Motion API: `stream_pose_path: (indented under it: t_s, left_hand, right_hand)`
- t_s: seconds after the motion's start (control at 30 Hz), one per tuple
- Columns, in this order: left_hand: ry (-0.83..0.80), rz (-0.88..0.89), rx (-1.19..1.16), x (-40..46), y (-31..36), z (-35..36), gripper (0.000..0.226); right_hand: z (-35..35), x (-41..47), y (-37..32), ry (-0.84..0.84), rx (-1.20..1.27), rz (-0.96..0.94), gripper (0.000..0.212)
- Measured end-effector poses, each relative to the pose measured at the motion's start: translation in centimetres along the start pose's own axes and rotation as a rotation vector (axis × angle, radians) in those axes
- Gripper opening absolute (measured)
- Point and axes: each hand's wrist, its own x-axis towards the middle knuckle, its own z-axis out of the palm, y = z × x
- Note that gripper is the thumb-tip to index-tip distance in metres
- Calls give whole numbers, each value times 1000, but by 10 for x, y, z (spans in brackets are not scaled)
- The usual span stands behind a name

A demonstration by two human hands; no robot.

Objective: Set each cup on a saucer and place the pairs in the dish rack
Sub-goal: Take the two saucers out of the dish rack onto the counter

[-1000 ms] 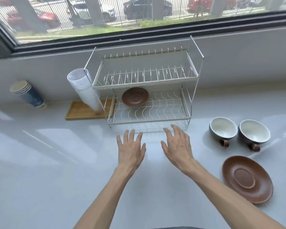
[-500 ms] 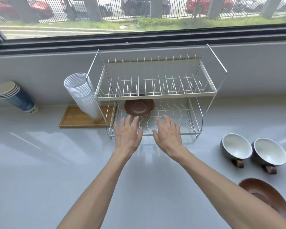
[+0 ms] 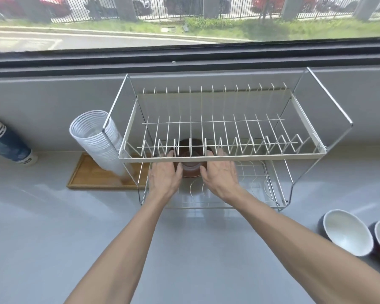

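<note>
Both hands reached into the lower tier of the dish rack (image 3: 219, 159), the left hand (image 3: 165, 177) and right hand (image 3: 221, 175) spread with fingers flanking the brown saucer (image 3: 190, 171), probably to lift it; two cups (image 3: 347, 234) waited on the counter (image 3: 53, 238) well apart to the right

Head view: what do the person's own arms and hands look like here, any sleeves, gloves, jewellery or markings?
Both forearms are bare as far as the frame shows, with no sleeves in view. The left hand and right hand wear no gloves. No watch, bracelet or ring shows on the visible wrists and backs of the hands, and no markings. The fingertips are partly hidden behind the dish rack's upper shelf.
</note>
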Motion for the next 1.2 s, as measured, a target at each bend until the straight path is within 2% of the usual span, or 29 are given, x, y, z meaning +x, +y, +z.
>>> stream_pose_path:
  t_s: [0.13,0.23,0.27,0.33,0.43,0.5,0.57,0.73,0.83,1.0,1.13,1.2]
  left_hand:
    - [-39,-80,-180,15,-2,6,47]
    - [-57,-139,-261,24,-4,11,44]
    - [-55,-148,-283,26,-3,12,41]
    - [-54,-159,-332,30,-2,13,36]
    - [-74,-208,-420,31,1,16,38]
    - [-75,-262,-537,31,4,17,40]
    - [-79,-288,-605,32,7,17,43]
    - [-97,-319,-661,30,10,14,58]
    - [-119,-322,-662,25,12,12,70]
    - [-94,-296,-618,7,21,4,69]
    - [-88,-281,-572,-15,30,-1,58]
    - [-96,-242,-597,-30,34,-3,57]
  right_hand:
    - [3,21,-3,-68,86,90,43]
    - [7,33,0,-324,113,118,47]
    - [8,37,0,-322,128,144,46]
    - [9,43,-1,-185,150,184,47]
    - [8,46,-5,-238,212,175,45]
    - [9,48,-6,-196,206,148,37]
    - [8,49,-8,-159,282,165,45]
    - [6,43,-2,-235,471,256,41]
    - [5,39,1,-152,515,260,39]
    - [-6,17,7,-113,529,282,46]
    - [-16,-6,14,-112,457,313,33]
    - [-21,-22,18,-123,452,317,43]
